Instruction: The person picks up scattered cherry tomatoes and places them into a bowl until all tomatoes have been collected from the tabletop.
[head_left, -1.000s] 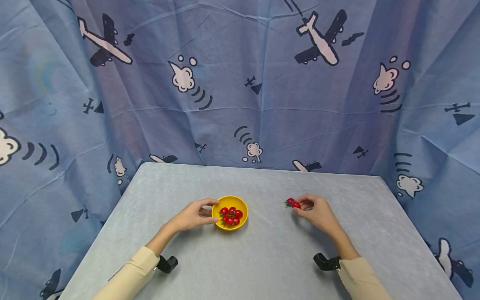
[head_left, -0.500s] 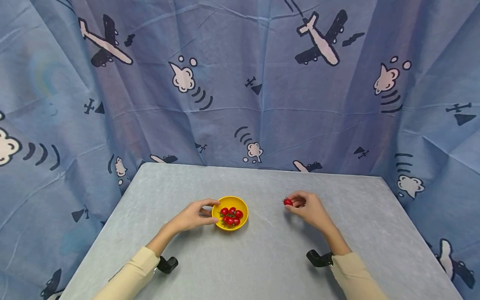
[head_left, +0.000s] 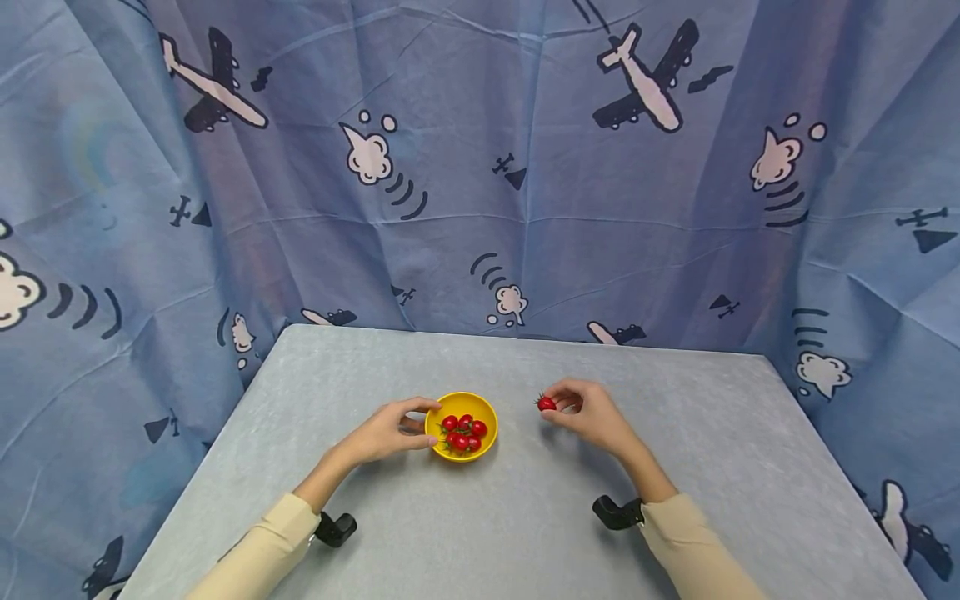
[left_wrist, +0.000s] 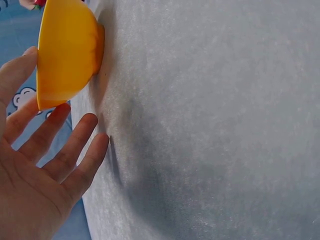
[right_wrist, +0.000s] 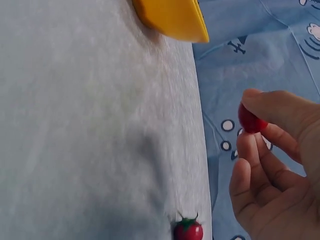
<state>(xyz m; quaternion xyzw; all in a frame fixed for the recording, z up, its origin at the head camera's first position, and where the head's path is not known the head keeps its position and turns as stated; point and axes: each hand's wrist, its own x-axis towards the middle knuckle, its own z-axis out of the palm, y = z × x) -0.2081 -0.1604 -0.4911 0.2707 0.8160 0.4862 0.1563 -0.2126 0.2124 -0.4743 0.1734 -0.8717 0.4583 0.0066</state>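
Observation:
In the head view, my left hand [head_left: 387, 429] holds the left side of a yellow bowl [head_left: 491, 417], thumb and index finger at its rim. Several red cherry tomatoes [head_left: 462, 442] with green stems lie inside. The left wrist view shows the thumb and fingers at the edge of the bowl [left_wrist: 67, 50], the outer fingers spread below it. To the right of the bowl, my right hand [head_left: 588, 412] pinches one cherry tomato [right_wrist: 250, 120] between thumb and fingertips. Another cherry tomato [right_wrist: 188, 231] shows low in the right wrist view; the right hand hides it in the head view.
A light grey table [head_left: 517, 525] carries everything. Behind it and at both sides hangs a blue curtain [head_left: 450, 250] printed with planes and clouds. Black wrist mounts [head_left: 335, 529] stick out from both cream sleeves [head_left: 258, 546] over the table.
My right hand has moved left toward the bowl with the pinched cherry tomato, away from where a second one lay beside it. The left hand and the bowl have stayed in place.

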